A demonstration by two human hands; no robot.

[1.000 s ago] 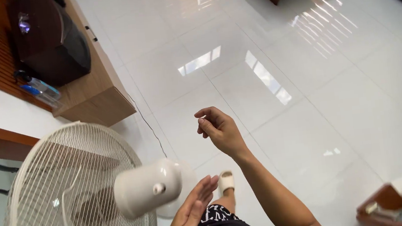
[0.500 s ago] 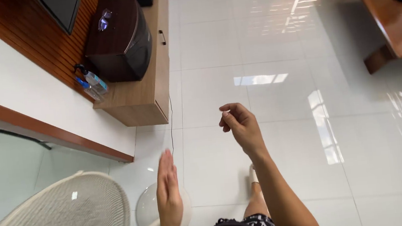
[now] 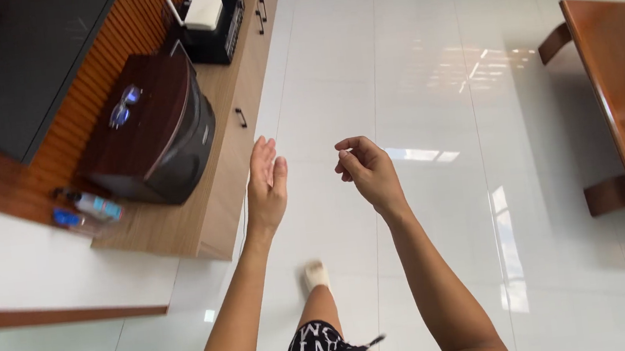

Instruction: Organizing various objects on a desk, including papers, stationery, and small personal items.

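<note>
We hold both hands out over the floor (image 3: 410,72), the left hand (image 3: 265,184) just beside the front edge of the cabinet (image 3: 228,142), the right hand (image 3: 366,171) near it. On the cabinet, a speaker (image 3: 153,134) stands between two bottles (image 3: 88,211) and a router (image 3: 204,13). A table (image 3: 621,89) stands at the right.

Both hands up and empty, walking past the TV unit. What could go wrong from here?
1. The left hand, flat and open, hangs right at the edge of the low wooden cabinet; it might clip that edge or the dark speaker box.
2. The tile floor is glossy and the slippered foot is mid-step; a slip looks possible.
3. A thin cord runs down beside the cabinet near the foot; it could snag.
</note>
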